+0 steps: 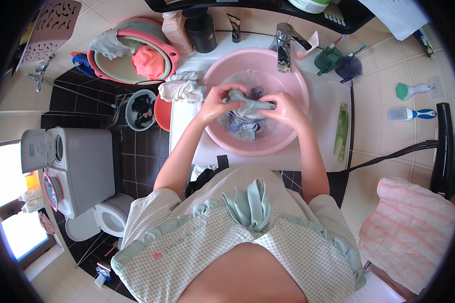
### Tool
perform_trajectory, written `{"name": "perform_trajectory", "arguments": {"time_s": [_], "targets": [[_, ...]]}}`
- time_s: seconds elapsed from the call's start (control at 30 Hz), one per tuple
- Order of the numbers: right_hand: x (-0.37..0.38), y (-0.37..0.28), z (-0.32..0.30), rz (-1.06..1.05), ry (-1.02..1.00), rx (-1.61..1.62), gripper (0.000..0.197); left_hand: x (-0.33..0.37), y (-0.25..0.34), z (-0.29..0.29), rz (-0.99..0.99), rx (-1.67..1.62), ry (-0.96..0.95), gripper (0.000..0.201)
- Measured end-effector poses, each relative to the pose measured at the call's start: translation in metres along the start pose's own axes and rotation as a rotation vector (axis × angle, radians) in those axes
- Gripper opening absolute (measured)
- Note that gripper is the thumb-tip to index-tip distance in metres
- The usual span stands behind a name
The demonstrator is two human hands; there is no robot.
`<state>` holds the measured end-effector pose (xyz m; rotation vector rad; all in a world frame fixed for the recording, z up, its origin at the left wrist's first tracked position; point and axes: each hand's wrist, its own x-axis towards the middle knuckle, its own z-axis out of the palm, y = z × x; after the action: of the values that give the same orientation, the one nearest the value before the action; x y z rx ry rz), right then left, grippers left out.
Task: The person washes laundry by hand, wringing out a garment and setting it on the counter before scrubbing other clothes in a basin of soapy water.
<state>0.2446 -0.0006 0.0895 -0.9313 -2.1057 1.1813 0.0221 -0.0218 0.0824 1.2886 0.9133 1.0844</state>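
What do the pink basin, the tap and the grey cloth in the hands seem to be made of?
Pink basin: probably plastic, smooth with a soft sheen and a rounded rim.
Tap: likely chromed metal, going by its mirror-like reflections.
Grey cloth: soft fabric, fairly matte, bunching in limp folds between the fingers; the fibre is unclear.

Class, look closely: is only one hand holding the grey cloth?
No, the left hand and the right hand both hold the grey cloth over the pink basin.

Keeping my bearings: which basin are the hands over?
The pink basin under the faucet; the left hand and right hand hold grey cloth there, while the stacked basins stand at upper left.
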Motion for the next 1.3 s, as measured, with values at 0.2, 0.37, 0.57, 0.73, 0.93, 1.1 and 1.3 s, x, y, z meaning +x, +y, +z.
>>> {"name": "perform_trajectory", "arguments": {"time_s": [0.2,0.37,0.57,0.73,0.93,1.1,1.3], "targets": [[-0.001,0.062,0.019,-0.144,0.099,-0.186,0.037,0.005,-0.023,-0.012,-0.3,0.633,-0.208,0.028],[-0.003,0.061,0.032,0.476,0.042,0.414,0.027,0.003,-0.055,-0.019,-0.267,0.125,-0.165,0.036],[0.003,0.064,0.047,0.569,0.366,0.952,0.024,0.009,-0.061,-0.006,-0.6,-0.285,0.071,0.03],[0.0,0.075,0.044,0.747,0.225,1.341,0.029,0.009,-0.087,-0.011,-0.614,-0.419,0.185,0.033],[0.002,0.077,0.035,0.338,0.017,0.463,0.031,0.004,-0.083,-0.022,-0.342,-0.362,-0.011,0.044],[0.006,0.072,0.036,0.295,0.062,-0.15,0.027,0.005,-0.072,-0.019,-0.362,0.018,-0.212,0.033],[0.01,0.064,0.047,0.016,0.257,-0.595,0.022,0.003,-0.097,-0.011,-0.119,0.53,0.075,0.024]]}}
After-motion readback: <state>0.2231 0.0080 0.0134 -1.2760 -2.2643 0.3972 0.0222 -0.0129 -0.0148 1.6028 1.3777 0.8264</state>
